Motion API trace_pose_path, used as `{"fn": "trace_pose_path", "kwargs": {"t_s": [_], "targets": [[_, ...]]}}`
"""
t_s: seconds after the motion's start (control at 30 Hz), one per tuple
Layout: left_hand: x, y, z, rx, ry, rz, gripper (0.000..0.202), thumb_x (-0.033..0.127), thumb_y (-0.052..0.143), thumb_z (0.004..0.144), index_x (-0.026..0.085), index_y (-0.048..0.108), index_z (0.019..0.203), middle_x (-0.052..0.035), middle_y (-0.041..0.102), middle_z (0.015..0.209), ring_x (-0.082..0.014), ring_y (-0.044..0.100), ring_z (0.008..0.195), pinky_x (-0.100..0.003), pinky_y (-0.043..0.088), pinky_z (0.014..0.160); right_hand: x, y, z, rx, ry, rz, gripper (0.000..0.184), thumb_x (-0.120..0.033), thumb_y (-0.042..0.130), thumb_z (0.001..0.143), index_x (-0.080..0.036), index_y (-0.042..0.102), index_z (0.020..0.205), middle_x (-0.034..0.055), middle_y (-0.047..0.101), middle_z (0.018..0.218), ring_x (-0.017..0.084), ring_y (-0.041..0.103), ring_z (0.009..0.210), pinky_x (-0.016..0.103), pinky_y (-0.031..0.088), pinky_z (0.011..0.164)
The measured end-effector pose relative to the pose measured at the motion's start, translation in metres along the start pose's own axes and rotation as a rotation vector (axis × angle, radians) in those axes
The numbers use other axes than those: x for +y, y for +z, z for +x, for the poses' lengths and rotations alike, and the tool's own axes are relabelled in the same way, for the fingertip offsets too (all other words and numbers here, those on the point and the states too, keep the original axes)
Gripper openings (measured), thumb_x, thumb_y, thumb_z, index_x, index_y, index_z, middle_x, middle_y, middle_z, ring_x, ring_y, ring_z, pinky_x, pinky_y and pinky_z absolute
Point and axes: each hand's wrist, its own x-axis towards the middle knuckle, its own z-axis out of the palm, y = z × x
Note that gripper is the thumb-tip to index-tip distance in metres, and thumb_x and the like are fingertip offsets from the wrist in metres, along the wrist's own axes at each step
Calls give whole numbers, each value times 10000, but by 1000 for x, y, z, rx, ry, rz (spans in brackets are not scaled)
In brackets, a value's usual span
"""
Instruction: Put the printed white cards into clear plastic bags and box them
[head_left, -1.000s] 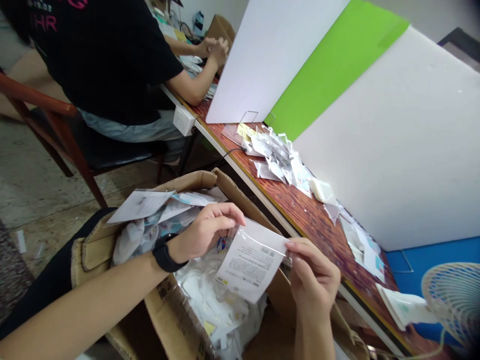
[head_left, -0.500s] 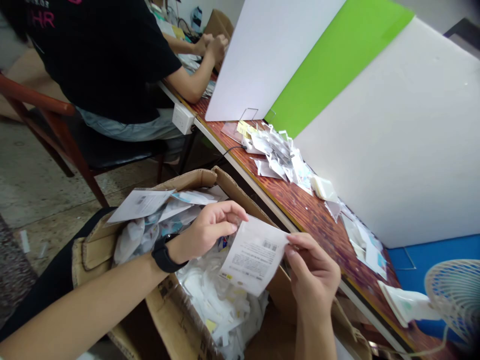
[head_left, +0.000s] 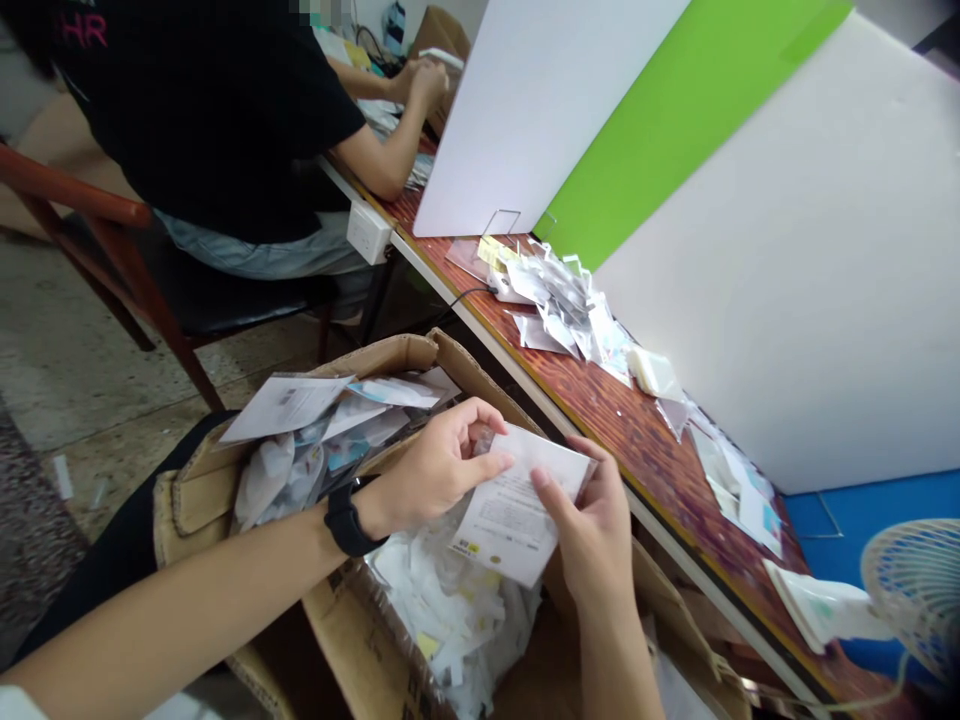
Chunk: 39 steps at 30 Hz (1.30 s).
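Both of my hands grip one small white printed packet above an open cardboard box. My left hand, with a black watch on its wrist, pinches the packet's left top edge. My right hand closes on its right side, fingers curled over the front. The box on my lap is full of white packets and clear bags.
A brown wooden table runs along white and green partition boards, strewn with small bags. A small fan stands at the right. Another person in a black shirt sits on a wooden chair to the left, hands busy at the table.
My hands have drawn closer together on the packet. The right hand moved left over its front, and the packet sits a little lower toward the box.
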Motion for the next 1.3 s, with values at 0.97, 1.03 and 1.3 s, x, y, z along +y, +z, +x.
{"fn": "trace_pose_path", "kwargs": {"t_s": [0.97, 1.03, 1.3], "targets": [[1, 6, 3, 126, -140, 107, 762, 229, 760, 610, 208, 386, 1274, 41, 534, 716, -137, 529, 645, -255, 418, 581, 4, 3, 0, -156, 19, -83, 274, -419, 692, 715, -166, 616, 642, -19, 524, 507, 107, 431, 459, 229, 345, 421], [1, 6, 3, 128, -189, 61, 645, 204, 730, 628, 203, 447, 1207, 28, 544, 733, -141, 536, 652, -258, 422, 577, 4, 3, 0, -168, 27, -95, 273, -414, 688, 721, -165, 611, 639, -22, 511, 503, 110, 430, 468, 233, 346, 432], [1, 0, 1, 45, -220, -139, 499, 152, 680, 650, 200, 452, 1091, 21, 586, 717, -136, 559, 627, -258, 427, 569, 5, 0, 1, -184, 66, -44, 252, -408, 700, 714, -175, 628, 652, -30, 524, 510, 118, 447, 471, 259, 362, 469]]}}
